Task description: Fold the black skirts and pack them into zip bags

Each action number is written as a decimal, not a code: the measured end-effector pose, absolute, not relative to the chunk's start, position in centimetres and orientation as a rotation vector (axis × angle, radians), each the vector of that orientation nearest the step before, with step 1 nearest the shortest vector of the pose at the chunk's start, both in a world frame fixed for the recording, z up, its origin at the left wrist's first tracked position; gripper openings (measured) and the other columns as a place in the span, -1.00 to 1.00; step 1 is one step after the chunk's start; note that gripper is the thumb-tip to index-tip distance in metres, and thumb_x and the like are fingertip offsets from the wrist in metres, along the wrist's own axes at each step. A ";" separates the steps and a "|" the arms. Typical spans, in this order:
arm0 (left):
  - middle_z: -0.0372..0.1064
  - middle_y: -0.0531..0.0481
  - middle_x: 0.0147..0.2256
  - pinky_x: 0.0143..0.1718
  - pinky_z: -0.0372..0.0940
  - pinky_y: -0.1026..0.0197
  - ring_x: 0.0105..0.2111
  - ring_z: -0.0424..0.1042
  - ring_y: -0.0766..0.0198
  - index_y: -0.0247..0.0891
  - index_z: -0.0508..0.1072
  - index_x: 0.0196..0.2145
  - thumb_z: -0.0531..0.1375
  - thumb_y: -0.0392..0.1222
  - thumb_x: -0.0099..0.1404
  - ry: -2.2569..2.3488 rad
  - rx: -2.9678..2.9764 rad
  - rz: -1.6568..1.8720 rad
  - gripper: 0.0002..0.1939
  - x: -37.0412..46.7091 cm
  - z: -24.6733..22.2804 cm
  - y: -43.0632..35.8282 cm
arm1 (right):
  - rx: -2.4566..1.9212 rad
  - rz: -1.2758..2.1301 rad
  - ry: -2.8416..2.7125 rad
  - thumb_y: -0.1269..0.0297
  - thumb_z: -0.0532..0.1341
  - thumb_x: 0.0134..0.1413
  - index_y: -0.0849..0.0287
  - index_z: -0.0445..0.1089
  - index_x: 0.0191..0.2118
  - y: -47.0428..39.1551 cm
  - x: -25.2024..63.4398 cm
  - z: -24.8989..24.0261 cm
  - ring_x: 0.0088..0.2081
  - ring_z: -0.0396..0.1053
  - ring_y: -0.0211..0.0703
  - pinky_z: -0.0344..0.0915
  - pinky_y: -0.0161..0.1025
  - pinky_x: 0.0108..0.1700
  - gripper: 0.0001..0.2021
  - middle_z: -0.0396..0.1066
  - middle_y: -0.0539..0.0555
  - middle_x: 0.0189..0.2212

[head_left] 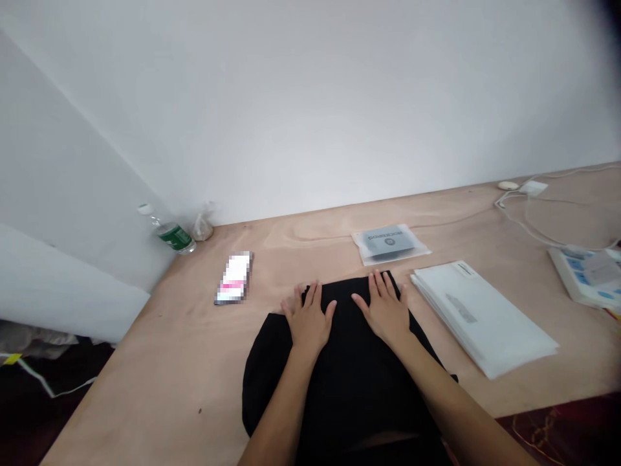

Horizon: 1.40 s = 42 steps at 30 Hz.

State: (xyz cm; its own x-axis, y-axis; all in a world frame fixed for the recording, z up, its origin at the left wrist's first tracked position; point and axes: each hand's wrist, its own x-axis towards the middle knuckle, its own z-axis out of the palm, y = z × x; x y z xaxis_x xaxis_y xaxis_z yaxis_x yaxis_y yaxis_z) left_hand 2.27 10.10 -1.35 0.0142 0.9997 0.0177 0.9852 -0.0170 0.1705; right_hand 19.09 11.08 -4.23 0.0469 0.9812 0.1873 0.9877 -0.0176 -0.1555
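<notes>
A black garment lies spread on the wooden table, its far edge fairly straight; which kind of garment it is, I cannot tell. My left hand rests flat on its far left corner, fingers spread. Flat on the far right part lies my right hand, also with fingers apart. Neither hand grips the cloth. My forearms cover some of the black fabric, and its near end runs out of the bottom of the view.
Right of the garment lies a stack of white plastic bags. Beyond it is a frosted printed pouch. A phone and a plastic bottle stand to the left. White cables and a blue-and-white box occupy the right.
</notes>
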 end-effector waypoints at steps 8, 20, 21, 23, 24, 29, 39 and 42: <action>-0.11 0.01 0.25 0.11 -0.28 -0.38 0.25 -0.27 -0.09 -0.07 -0.02 0.22 -0.20 0.13 0.30 2.108 2.069 0.186 -0.42 1.5 -1.0 10.2 | -2.146 0.002 -1.892 -0.10 -0.18 0.15 0.34 -0.13 0.26 11.6 20.0 -4.4 0.26 -0.27 0.12 -0.20 0.12 0.17 -0.30 -0.17 0.26 0.26; -0.16 0.05 0.26 0.13 -0.32 -0.35 0.26 -0.36 -0.04 -0.08 0.01 0.21 -0.22 0.14 0.31 2.030 2.151 0.295 -0.43 1.8 1.9 8.4 | -1.919 0.497 -1.425 -0.11 0.03 0.01 0.37 -0.02 0.21 13.1 21.7 -2.7 0.27 -0.34 0.17 -0.34 0.12 0.21 -0.24 -0.23 0.31 0.27; -0.17 0.07 0.26 0.15 -0.33 -0.32 0.26 -0.37 -0.02 -0.07 0.00 0.21 -0.23 0.15 0.31 2.036 2.167 0.332 -0.43 1.6 2.4 7.7 | -1.902 0.556 -1.347 -0.10 0.02 0.03 0.39 -0.04 0.21 13.8 22.5 -2.3 0.26 -0.28 0.16 -0.23 0.09 0.20 -0.24 -0.20 0.34 0.26; -0.16 0.08 0.26 0.16 -0.32 -0.28 0.26 -0.36 -0.03 -0.05 -0.02 0.22 -0.23 0.17 0.31 2.089 2.143 0.362 -0.42 0.8 3.1 6.2 | -1.852 0.701 -1.189 -0.06 -0.04 0.09 0.35 -0.05 0.21 15.2 24.3 -1.6 0.20 -0.03 0.11 0.07 0.01 0.12 -0.31 -0.03 0.36 0.20; -0.16 0.07 0.26 0.15 -0.30 -0.28 0.25 -0.35 -0.07 -0.05 -0.02 0.22 -0.21 0.18 0.30 2.133 2.104 0.348 -0.41 0.3 3.2 5.6 | -1.819 0.783 -1.117 -0.03 -0.06 0.13 0.30 -0.02 0.20 15.9 25.2 -1.3 0.13 0.11 0.06 0.18 -0.04 0.04 -0.38 0.08 0.33 0.14; -0.15 -0.04 0.26 0.10 -0.27 -0.35 0.22 -0.33 -0.31 -0.09 0.02 0.21 -0.18 0.24 0.26 2.261 1.942 0.192 -0.35 -2.0 1.1 4.3 | -1.611 1.130 -0.846 0.17 0.07 0.16 0.19 0.23 0.01 18.4 27.7 -0.6 -0.15 0.34 -0.14 0.33 -0.09 -0.16 -0.67 0.30 0.14 -0.06; -0.21 0.00 0.27 0.12 -0.35 -0.34 0.24 -0.42 -0.18 -0.04 -0.01 0.22 -0.14 0.20 0.27 2.197 1.821 0.423 -0.39 -2.8 0.2 4.3 | -1.185 1.209 -0.633 0.28 0.15 -0.01 0.03 0.39 -0.31 17.1 26.0 3.3 -0.12 0.35 -0.22 0.36 -0.20 -0.14 -0.88 0.42 -0.05 -0.20; -0.13 -0.01 0.26 0.16 -0.37 -0.26 0.26 -0.37 -0.02 -0.05 0.06 0.18 -0.12 0.12 0.30 2.159 1.716 0.733 -0.46 -3.4 2.0 4.4 | -1.122 1.218 -0.650 0.18 0.24 -0.10 0.06 0.38 -0.42 14.8 25.8 5.0 -0.23 0.39 -0.22 0.36 -0.22 -0.19 -0.89 0.44 -0.06 -0.34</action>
